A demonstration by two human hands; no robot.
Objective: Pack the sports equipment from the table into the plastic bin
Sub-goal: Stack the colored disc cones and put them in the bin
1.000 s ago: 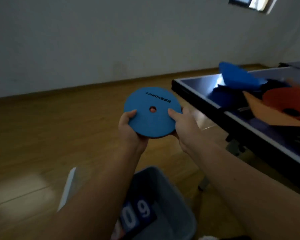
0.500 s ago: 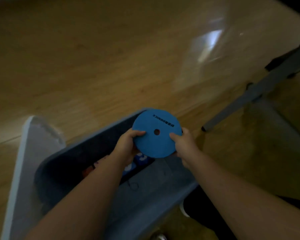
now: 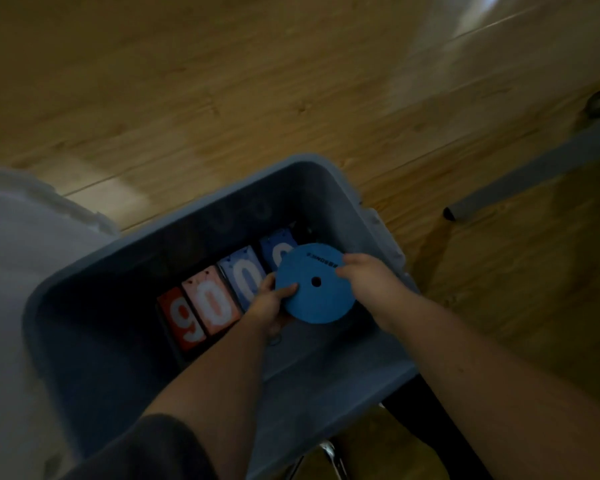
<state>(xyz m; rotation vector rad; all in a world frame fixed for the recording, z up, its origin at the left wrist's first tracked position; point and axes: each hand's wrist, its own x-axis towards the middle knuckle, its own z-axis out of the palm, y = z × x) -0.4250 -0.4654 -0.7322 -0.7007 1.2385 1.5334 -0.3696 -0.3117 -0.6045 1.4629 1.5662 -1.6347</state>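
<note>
A flat blue disc (image 3: 315, 283) with a small centre hole is held inside the grey plastic bin (image 3: 329, 188), above a flip scoreboard (image 3: 219, 299) lying on the bottom. Its left edge is pinched by the left hand (image 3: 270, 304), thumb on top. Its right edge is gripped by the curled fingers of the right hand (image 3: 368, 274).

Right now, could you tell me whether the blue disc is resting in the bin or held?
Held: left hand and right hand grip the blue disc by its edge inside the bin, above the number cards.

Blue disc (image 3: 317, 285), grey-blue bin (image 3: 329, 382) — red-and-blue scoreboard (image 3: 222, 299), white digits
</note>
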